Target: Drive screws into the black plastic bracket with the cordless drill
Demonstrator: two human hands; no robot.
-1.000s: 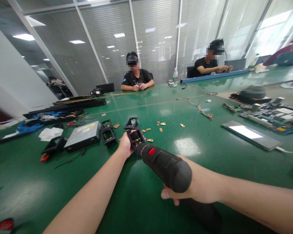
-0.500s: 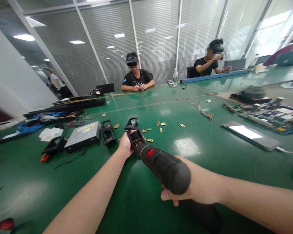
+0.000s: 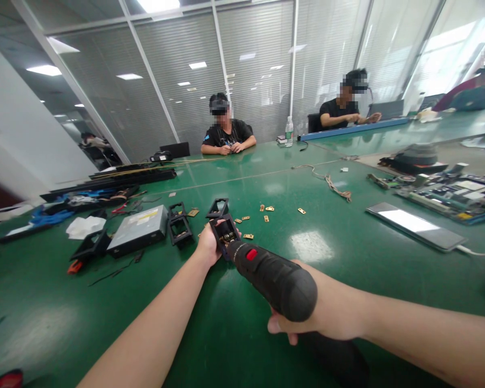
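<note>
In my right hand [image 3: 307, 307] is a black cordless drill driver [image 3: 275, 277] with a red button, its nose pointing forward and left. The nose reaches into a black rectangular frame [image 3: 218, 233] with brass-coloured parts inside; where the tip meets them is hard to see. My left hand [image 3: 208, 242] grips that frame from its left side, with most of its fingers hidden. Just beyond stands another black frame [image 3: 218, 208]. To the left are two more black frames [image 3: 179, 228]. Small brass plates [image 3: 248, 236] lie scattered on the green table [image 3: 234, 334] to the right.
A silver disc drive [image 3: 139, 229] lies left, beside white tissue [image 3: 84, 227] and another black frame [image 3: 91, 245]. On the right are a phone [image 3: 414, 223] with a cable and circuit boards [image 3: 456, 188]. A bottle [image 3: 289, 132] stands far back, where people sit.
My hands, the drill driver and the frame stay almost in place. The view has tilted slightly upward. Across the table, one person's raised hand has come down.
</note>
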